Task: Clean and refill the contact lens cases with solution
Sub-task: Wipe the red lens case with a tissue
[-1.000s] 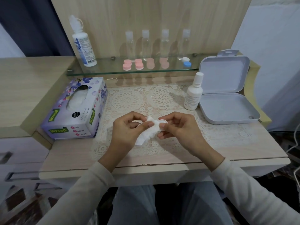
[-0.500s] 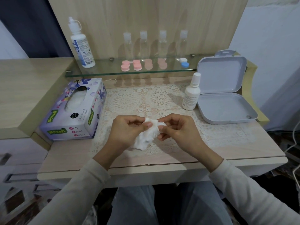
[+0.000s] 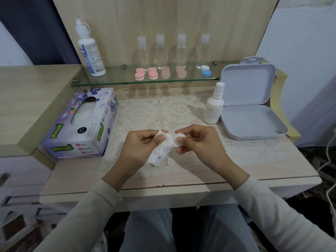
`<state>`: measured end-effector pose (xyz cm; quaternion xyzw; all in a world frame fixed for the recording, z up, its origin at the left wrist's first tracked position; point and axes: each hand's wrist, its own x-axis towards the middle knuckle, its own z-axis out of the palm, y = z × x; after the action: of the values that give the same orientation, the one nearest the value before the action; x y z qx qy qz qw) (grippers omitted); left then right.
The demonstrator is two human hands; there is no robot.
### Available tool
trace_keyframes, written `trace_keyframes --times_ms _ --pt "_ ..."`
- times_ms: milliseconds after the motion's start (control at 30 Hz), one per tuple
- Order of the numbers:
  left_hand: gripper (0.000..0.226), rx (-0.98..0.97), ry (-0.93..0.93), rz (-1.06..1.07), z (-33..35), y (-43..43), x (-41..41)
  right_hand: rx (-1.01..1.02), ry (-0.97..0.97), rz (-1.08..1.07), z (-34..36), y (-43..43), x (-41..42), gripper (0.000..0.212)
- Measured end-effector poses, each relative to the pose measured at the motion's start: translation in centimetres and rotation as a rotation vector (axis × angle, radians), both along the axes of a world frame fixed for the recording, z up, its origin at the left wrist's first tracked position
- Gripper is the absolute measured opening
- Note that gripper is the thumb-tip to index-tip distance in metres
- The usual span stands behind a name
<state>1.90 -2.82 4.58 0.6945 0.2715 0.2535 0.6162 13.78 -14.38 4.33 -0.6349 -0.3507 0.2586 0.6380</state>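
Head cam: my L hand [image 3: 141, 146] pinches crumpled tissue [image 3: 161, 151], thumb + fingers curled on it. My R hand [image 3: 200, 144] grips small white lens-case piece [image 3: 181, 137] at fingertips, tissue touching it. Both over lace mat [image 3: 145, 113], near-centre of desk. Small solution bottle [image 3: 213, 106] upright at right, just beside open grey box [image 3: 252, 110]. Tissue box [image 3: 80, 124] at left. Pink cases [image 3: 146, 73] + blue/white case [image 3: 206, 70] on glass shelf [image 3: 127, 81], far side.

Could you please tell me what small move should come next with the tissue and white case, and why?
Probably twist the tissue round inside the white case: the left hand holds it against the case, which the right hand pinches, and the small bottle stands capped.
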Motion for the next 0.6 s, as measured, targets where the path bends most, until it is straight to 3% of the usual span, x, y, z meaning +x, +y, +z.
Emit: trace_keyframes --times_ms 333,600 --pt "0.022 0.134 -0.023 0.12 -0.4 -0.6 0.2 -0.008 -0.052 -0.016 0.1 0.7 -0.5 0.014" --pt "0.002 0.153 -0.086 0.142 -0.5 -0.3 0.1 0.01 0.01 0.004 0.2 0.7 -0.8 0.011"
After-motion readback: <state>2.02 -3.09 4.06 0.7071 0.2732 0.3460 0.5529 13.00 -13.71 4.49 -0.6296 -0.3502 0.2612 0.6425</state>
